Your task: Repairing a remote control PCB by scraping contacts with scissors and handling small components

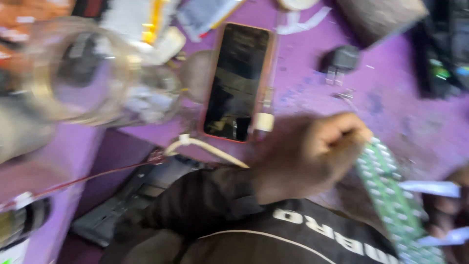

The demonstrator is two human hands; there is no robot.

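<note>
The picture is blurred by motion. My left hand [312,151] is fisted around the upper end of a long green circuit board [391,200] studded with several small white parts. The board slants down to the lower right. My right hand [452,200] shows only partly at the right edge, beside the board's lower half, with white strips [430,188] at its fingers. Blur hides whether it grips them. A dark sleeve with white lettering [293,230] covers my left arm.
A phone in a red case [237,80] lies screen up on the purple table [400,112], with a white cable [210,146] at its lower end. A clear glass jar [73,73] is at left, a black plug adapter [342,61] at upper right, and a thin red wire [97,176] at lower left.
</note>
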